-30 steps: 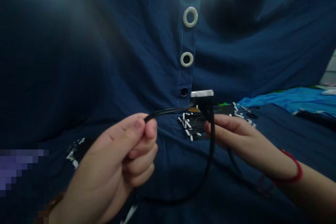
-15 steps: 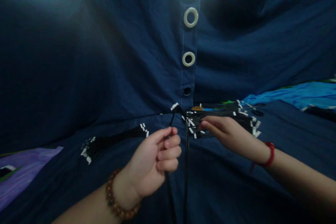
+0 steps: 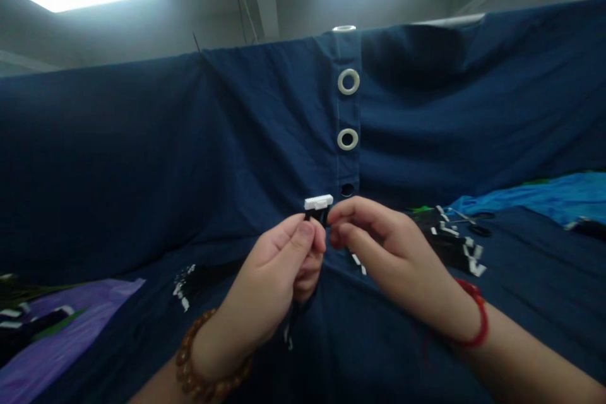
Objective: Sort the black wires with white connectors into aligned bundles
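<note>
White plastic connector sits near the centre of the head view, held in a narrow pinch by the left hand. The right hand closes narrow at its other side, but one cannot tell if its fingertips touch it. Bundled black wires with white tips lie at three o'clock on navy cloth, and purple cloth lies at eight o'clock.
</note>
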The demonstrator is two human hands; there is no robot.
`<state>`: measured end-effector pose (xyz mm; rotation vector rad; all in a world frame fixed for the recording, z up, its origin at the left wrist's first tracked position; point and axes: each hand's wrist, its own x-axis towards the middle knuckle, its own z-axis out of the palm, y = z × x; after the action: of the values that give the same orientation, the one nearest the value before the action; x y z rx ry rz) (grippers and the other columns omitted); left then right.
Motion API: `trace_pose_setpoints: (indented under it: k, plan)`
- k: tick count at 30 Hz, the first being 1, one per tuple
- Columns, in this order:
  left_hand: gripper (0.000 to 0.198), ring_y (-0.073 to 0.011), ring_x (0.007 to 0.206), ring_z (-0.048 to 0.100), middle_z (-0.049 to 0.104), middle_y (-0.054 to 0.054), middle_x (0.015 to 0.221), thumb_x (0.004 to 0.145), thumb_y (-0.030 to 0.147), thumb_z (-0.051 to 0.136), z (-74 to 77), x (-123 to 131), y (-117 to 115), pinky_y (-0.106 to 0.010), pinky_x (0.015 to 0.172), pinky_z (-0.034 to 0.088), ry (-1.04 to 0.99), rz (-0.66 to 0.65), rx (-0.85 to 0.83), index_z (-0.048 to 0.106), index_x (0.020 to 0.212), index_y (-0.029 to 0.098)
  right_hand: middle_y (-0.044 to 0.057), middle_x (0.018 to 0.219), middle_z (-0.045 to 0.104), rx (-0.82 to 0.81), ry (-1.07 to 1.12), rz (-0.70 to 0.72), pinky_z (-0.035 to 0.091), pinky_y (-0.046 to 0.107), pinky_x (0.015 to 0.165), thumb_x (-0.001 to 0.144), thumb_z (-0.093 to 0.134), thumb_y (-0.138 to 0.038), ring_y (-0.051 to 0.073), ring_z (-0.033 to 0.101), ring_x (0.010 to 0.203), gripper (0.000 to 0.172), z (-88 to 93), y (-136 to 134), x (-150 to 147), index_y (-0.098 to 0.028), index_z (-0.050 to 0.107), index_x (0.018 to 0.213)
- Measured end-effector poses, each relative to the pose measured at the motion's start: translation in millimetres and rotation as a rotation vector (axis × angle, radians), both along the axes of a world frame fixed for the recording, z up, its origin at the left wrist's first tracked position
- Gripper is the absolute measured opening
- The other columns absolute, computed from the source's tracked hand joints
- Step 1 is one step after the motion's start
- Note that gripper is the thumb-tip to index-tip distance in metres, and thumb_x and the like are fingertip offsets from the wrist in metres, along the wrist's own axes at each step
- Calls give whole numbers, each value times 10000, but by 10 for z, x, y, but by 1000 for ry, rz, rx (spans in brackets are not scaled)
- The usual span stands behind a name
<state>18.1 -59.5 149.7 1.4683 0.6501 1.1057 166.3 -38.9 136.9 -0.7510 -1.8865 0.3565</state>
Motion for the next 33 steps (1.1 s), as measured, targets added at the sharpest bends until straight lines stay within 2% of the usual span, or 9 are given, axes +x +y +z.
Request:
trace_pose_setpoints:
  k: [4, 8, 15, 19, 21, 24, 26, 28, 33]
  plan:
    - [308, -53, 395, 140, 215, 90, 486, 906, 294, 323, -45, -44, -52, -191, 365, 110, -35, -33, -44, 418, 637, 178, -35, 750, 574, -83, 1, 112, 419, 192, 623, 830, 462, -133, 99, 548, 688, 70, 75, -183, -61, -190, 503, 829]
    - [294, -54, 396, 143, 230, 87, 490, 893, 298, 348, -95, -78, -17, -192, 367, 114, 12, -118, -99, 435, 639, 176, -28, 691, 555, -109, -53, 69, 383, 205, 565, 838, 483, -212, 107, 504, 637, 110, 30, -132, 12, -181, 534, 747]
    - [260, -67, 418, 133, 218, 91, 496, 878, 344, 377, -123, -108, 77, -202, 376, 96, 197, 35, -55, 458, 694, 179, -38, 559, 547, -22, -216, -114, 328, 220, 491, 828, 513, -281, 100, 490, 516, 198, 124, -104, 148, -198, 613, 678]
    - [276, -70, 434, 190, 260, 82, 512, 878, 378, 381, -128, -131, 82, -204, 389, 135, 331, 131, 55, 485, 719, 178, -39, 561, 557, 6, -251, -179, 316, 227, 491, 804, 540, -264, 96, 489, 509, 171, 146, -135, 176, -202, 612, 663]
    - [281, -75, 463, 248, 309, 69, 537, 878, 377, 388, -125, -136, 79, -197, 410, 192, 396, 197, 136, 501, 714, 178, -26, 582, 569, -158, -176, -52, 336, 227, 501, 806, 529, -244, 106, 506, 532, 159, 135, -135, 176, -185, 586, 670]
    - [250, -80, 530, 348, 415, 46, 606, 867, 346, 427, -111, -122, 75, -179, 460, 279, 432, 277, 244, 519, 708, 177, -9, 609, 566, -549, 61, 396, 392, 228, 532, 852, 459, -238, 109, 536, 548, 165, 97, -96, 150, -158, 523, 723]
    - [166, -78, 549, 399, 479, 37, 649, 849, 312, 473, -100, -105, 76, -164, 471, 314, 393, 255, 243, 528, 762, 183, -18, 604, 541, -665, 153, 586, 406, 226, 534, 874, 431, -257, 96, 535, 527, 173, 67, -59, 124, -150, 497, 755]
    - [105, -69, 486, 414, 507, 45, 628, 831, 303, 503, -94, -94, 82, -156, 429, 321, 333, 210, 180, 506, 844, 198, -26, 595, 524, -675, 160, 632, 405, 215, 527, 880, 433, -275, 85, 529, 514, 182, 39, -31, 99, -142, 499, 774]
    - [236, -51, 316, 266, 415, 96, 430, 833, 410, 464, -100, -107, 97, -141, 309, 209, 202, 155, 51, 491, 971, 220, -26, 587, 528, -741, 162, 694, 400, 199, 529, 874, 461, -281, 81, 544, 518, 186, -16, -28, 42, -137, 505, 765]
